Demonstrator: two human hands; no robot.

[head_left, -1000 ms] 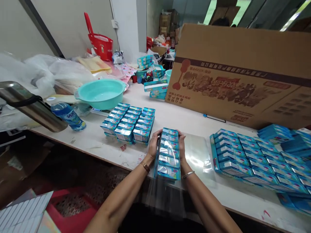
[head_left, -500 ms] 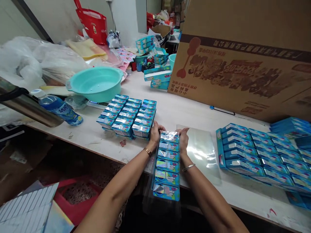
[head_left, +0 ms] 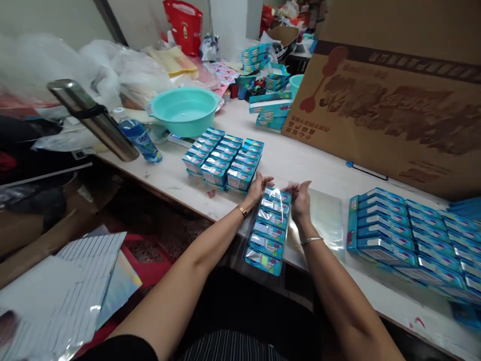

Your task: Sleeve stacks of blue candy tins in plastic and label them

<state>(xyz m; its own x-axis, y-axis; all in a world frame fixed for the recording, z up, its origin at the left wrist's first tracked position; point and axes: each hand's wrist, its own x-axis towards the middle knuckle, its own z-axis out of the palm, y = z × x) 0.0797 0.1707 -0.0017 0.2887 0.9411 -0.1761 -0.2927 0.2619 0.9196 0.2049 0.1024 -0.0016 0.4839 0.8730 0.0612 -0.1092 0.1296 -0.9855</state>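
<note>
A display box of several small blue packets (head_left: 267, 231) stands in a row inside a clear plastic bag (head_left: 286, 245) at the table's front edge, tilted toward me. My left hand (head_left: 256, 191) grips the far left corner of the bag, its fingertips partly hidden and pointing right. At the far right corner, my right hand (head_left: 300, 203) pinches the film with the thumb raised. Flat clear bags (head_left: 325, 215) lie on the table just right of that hand. Filled blue display boxes (head_left: 214, 170) stand close beyond my left hand.
More filled blue boxes (head_left: 387, 225) stand at the right. A large carton (head_left: 376, 110) leans behind them. At the left are a turquoise basin (head_left: 184, 113), a blue drink bottle (head_left: 141, 140) and a steel flask (head_left: 93, 120). Empty blue boxes (head_left: 270, 108) are stacked farther back.
The view has swung left, so the scene sits farther right. The bagged row tilts a little more, its near end lower left. Both hands keep hold of the bag; my left fingers reach out more.
</note>
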